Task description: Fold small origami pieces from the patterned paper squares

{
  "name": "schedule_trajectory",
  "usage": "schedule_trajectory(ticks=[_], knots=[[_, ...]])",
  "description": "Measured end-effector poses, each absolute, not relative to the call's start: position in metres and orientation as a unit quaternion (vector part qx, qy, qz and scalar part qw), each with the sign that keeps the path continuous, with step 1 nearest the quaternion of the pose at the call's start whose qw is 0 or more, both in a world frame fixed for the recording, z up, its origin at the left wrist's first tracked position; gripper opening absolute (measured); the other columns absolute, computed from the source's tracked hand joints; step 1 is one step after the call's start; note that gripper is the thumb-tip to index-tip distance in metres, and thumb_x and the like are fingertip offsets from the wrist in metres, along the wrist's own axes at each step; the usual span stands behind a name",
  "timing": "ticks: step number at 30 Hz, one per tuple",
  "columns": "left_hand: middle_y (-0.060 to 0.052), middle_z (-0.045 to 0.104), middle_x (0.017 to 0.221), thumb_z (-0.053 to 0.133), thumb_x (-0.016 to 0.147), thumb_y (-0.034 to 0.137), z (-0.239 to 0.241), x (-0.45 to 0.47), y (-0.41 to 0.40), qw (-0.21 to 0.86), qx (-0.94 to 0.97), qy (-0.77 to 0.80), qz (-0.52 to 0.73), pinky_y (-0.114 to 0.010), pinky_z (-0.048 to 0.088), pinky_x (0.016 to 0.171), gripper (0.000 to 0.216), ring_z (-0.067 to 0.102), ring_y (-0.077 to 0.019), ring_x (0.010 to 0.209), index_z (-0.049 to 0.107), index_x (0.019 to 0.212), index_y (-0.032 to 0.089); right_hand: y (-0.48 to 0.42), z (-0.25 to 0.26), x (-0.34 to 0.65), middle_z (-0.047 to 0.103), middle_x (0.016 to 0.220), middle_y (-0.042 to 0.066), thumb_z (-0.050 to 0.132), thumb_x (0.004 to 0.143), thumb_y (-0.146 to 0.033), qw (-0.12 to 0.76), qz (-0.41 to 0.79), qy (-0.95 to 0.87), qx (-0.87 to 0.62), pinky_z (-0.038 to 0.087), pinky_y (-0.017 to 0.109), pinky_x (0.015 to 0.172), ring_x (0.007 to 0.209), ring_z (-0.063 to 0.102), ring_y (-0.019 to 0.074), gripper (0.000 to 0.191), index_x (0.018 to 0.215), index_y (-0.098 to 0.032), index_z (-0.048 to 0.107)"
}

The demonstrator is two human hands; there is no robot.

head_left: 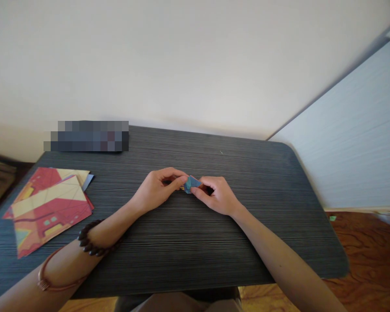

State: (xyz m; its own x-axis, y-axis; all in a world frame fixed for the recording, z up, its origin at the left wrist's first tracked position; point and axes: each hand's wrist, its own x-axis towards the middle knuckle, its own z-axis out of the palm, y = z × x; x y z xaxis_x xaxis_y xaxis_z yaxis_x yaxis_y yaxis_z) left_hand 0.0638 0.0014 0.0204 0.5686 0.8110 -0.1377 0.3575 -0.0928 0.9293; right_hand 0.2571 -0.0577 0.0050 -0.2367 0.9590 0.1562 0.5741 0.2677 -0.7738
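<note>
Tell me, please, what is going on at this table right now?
A person holds a small folded blue paper piece pinched between the fingertips of the left hand and the right hand, low over the middle of the dark grey striped table. A stack of red and cream patterned paper sheets lies untouched at the table's left side. A dark beaded bracelet sits on the left wrist.

one head-worn view looks forward and down, near the table [214,242].
</note>
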Motion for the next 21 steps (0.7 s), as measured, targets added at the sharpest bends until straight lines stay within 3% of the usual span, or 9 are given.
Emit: schedule_trajectory(ticks=[5,10,15,21], knots=[[-0.002,0.071,0.083,0.062,0.080,0.040,0.0178,0.0635,0.0028,0.505,0.728,0.405,0.228,-0.022,0.050,0.062,0.024,0.063,-0.0143,0.072,0.071,0.090,0.020,-0.0583,0.0076,0.2554,0.059,0.075,0.000,0.051,0.088,-0.031,0.358,0.288,-0.727,-0.510,0.040,0.023,0.059,0.061,0.051,0.0098,0.016,0.093,-0.018,0.060],[-0.002,0.071,0.077,0.062,0.080,0.041,0.0168,0.0631,0.0019,0.527,0.714,0.409,0.211,-0.020,0.043,0.047,0.026,0.055,-0.0100,0.053,0.070,0.088,0.019,-0.0575,0.0040,0.2548,0.058,0.073,0.000,0.049,0.089,-0.029,0.370,0.280,-0.717,-0.520,0.040,0.023,0.057,0.059,0.050,0.0097,0.013,0.088,-0.020,0.059],[-0.002,0.070,0.083,0.062,0.080,0.040,0.0160,0.0633,0.0004,0.519,0.723,0.395,0.226,-0.018,0.038,0.041,0.023,0.050,-0.0071,0.049,0.070,0.085,0.019,-0.0580,0.0036,0.2547,0.057,0.074,0.000,0.051,0.088,-0.025,0.372,0.267,-0.725,-0.514,0.040,0.023,0.057,0.059,0.050,0.0093,0.010,0.086,-0.019,0.059],[-0.004,0.069,0.089,0.064,0.079,0.039,0.0118,0.0631,0.0001,0.515,0.692,0.423,0.278,-0.022,0.047,0.051,0.025,0.054,-0.0075,0.049,0.069,0.086,0.016,-0.0590,0.0040,0.2527,0.062,0.076,0.000,0.051,0.089,-0.027,0.408,0.241,-0.695,-0.540,0.042,0.023,0.058,0.059,0.051,0.0095,0.012,0.087,-0.020,0.061]])
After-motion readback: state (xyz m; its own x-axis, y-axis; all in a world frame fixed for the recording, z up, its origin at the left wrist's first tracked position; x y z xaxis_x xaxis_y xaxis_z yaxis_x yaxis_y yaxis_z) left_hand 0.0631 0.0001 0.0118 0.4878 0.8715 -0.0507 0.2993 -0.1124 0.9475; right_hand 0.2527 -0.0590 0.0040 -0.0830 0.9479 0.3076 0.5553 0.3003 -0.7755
